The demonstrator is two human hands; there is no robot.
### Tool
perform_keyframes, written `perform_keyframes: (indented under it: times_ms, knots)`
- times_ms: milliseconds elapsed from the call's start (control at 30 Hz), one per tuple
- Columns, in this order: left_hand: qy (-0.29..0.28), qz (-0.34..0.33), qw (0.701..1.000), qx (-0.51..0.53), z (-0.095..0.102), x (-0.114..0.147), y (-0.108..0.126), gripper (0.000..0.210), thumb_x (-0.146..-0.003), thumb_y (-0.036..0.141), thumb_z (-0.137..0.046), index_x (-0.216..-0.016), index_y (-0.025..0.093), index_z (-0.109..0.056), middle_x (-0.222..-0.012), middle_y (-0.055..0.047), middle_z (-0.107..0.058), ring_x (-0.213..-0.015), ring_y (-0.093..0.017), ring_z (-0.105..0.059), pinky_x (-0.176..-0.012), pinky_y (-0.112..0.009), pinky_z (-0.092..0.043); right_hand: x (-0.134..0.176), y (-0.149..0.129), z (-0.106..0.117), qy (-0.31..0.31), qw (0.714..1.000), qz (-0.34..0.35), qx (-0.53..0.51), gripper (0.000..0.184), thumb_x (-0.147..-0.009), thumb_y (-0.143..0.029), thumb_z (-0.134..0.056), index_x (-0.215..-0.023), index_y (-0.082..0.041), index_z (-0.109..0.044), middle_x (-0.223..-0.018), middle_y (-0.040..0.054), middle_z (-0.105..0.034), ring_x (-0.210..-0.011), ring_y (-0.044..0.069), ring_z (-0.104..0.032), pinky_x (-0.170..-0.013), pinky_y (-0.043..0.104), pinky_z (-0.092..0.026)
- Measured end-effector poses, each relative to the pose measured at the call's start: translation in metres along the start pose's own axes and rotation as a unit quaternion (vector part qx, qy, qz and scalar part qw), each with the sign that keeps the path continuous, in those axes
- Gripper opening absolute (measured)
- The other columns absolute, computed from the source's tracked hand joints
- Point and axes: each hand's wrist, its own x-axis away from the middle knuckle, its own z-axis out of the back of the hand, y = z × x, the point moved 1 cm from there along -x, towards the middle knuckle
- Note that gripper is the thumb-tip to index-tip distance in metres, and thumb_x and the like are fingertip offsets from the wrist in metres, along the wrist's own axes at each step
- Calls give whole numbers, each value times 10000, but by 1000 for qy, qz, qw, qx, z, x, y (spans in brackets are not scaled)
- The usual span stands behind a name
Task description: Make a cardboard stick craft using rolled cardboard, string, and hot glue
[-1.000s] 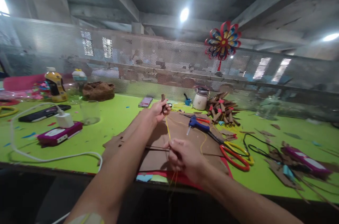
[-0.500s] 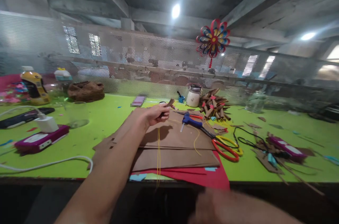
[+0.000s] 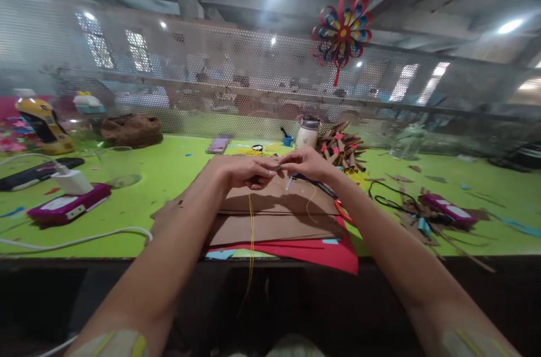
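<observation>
Directions are taken from the hands, with twelve pointing away from the body. The near edge of the tabletop (image 3: pixel 177 157) runs across at six, and a red sheet (image 3: pixel 333 258) pokes past it there from under stacked brown cardboard (image 3: pixel 274 227). A perforated screen (image 3: pixel 262 92) bounds the far side at twelve. Green surface shows at nine, between the clear cup (image 3: pixel 122 168) and the cardboard, and again at four, between the right forearm and a purple box (image 3: pixel 450 208). At two, a heap of brown rolls (image 3: pixel 344 148) stands close beyond the right hand (image 3: pixel 307 163).

The small brown piece (image 3: pixel 276 168) sits right between the fingertips, above the cardboard. The left hand (image 3: pixel 253 173) pinches it from the nine o'clock side, its other fingers curled; the right pinches it from three. Yellow thread (image 3: pixel 252 227) hangs at about seven, below the left hand and past the near edge; its upper end is unclear. The piece looks short, narrow and dull brown, mostly covered by fingers.
</observation>
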Motion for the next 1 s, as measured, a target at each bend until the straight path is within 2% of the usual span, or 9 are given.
perform_keyframes:
  times_ms: [100,233,367,467,600,733,900,1000]
  knots:
    - [4,19,1000,10,5,0,-9,238,-798,261,-564,-996,131,-584,-503,52,-304,-418,-56,-275,-375,-195,-190,-1,5,-5,-6,1000,-18,21,310,-756,-377,-595,-889,-120,-709,-632,23,-630,-525,87,-507,-501,205,-415]
    - [9,29,999,26,10,1,-21,287,-804,268,-555,-1061,150,-604,-525,27,-389,-431,-61,-315,-397,-211,-221,2,8,-11,-36,999,-27,1,349,-751,-355,-589,-1001,-131,-684,-723,28,-646,-554,81,-505,-522,199,-435]
    - [33,38,998,26,12,-1,-31,350,-781,270,-578,-1110,150,-589,-539,26,-456,-444,-71,-399,-447,-222,-306,5,16,-17,-14,999,-46,2,329,-752,-322,-564,-981,-119,-684,-640,4,-600,-518,78,-493,-507,200,-423]
    - [69,13,997,8,12,-5,-35,376,-790,334,-578,-1108,134,-572,-639,-27,-570,-554,-116,-525,-528,-253,-387,7,26,-17,18,998,-57,6,304,-748,-326,-563,-913,-102,-688,-549,-20,-533,-474,70,-443,-471,195,-377]
    - [129,-17,989,-70,15,-8,-38,389,-807,461,-528,-944,108,-617,-687,-79,-611,-621,-141,-556,-590,-286,-419,13,43,-15,65,993,-95,-27,295,-727,-377,-582,-807,-104,-662,-520,-26,-514,-441,65,-404,-448,206,-338]
    - [201,-48,960,-188,20,-11,-44,331,-769,414,-584,-911,119,-636,-719,-72,-626,-614,-125,-534,-599,-275,-402,17,57,-17,95,986,-129,-52,321,-697,-419,-604,-787,-113,-641,-512,-22,-519,-434,72,-413,-439,213,-335]
    - [241,-39,937,-249,22,-15,-50,239,-753,309,-562,-862,117,-654,-724,-59,-636,-620,-126,-532,-594,-259,-385,17,67,-20,82,987,-132,-51,351,-687,-448,-611,-796,-116,-645,-511,-20,-525,-424,69,-409,-429,210,-326]
    - [250,-39,911,-326,21,-14,-47,206,-729,276,-556,-811,120,-664,-701,-38,-637,-606,-117,-514,-584,-237,-370,17,70,-20,65,988,-127,-50,395,-694,-471,-607,-842,-107,-652,-511,-17,-525,-434,74,-425,-432,210,-337]
